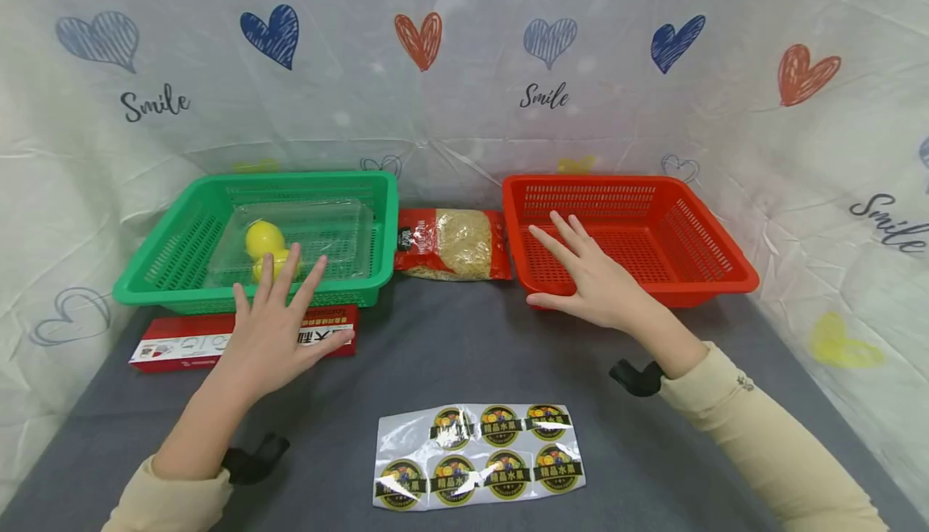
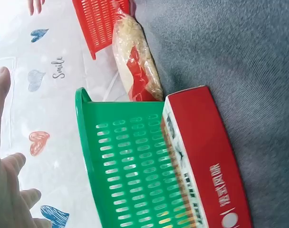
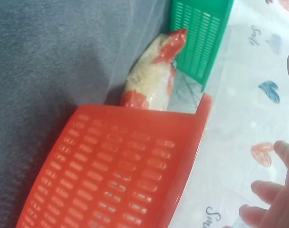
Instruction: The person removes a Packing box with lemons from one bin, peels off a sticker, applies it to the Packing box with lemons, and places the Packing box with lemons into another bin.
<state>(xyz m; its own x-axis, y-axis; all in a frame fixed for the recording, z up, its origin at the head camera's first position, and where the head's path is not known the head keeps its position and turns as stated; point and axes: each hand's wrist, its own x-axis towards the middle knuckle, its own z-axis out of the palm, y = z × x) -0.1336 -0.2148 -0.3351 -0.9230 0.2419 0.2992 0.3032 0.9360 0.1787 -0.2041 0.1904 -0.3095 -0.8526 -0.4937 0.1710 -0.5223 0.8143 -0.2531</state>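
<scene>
With fingers spread, my left hand [image 1: 268,340] is held over the red and white box [image 1: 174,347] and the near rim of the green basket [image 1: 385,278]. Inside that basket lies a clear plastic tray [image 1: 337,234] with two yellow lemons [image 1: 264,238], one partly hidden by my fingertips. My right hand [image 1: 597,278], its fingers also spread, is over the near left part of the red basket [image 1: 697,286]. Neither hand holds anything. In the left wrist view, fingers [image 2: 11,164] show at the left edge, and in the right wrist view fingers [image 3: 265,192] show at the right.
Between the baskets lies a red and clear bag of pale dry food [image 1: 460,246]. A sheet of round fruit stickers [image 1: 475,459] is flat on the grey cloth [image 1: 450,355] near the front. Behind stands a white curtain [image 1: 464,113] printed with hearts.
</scene>
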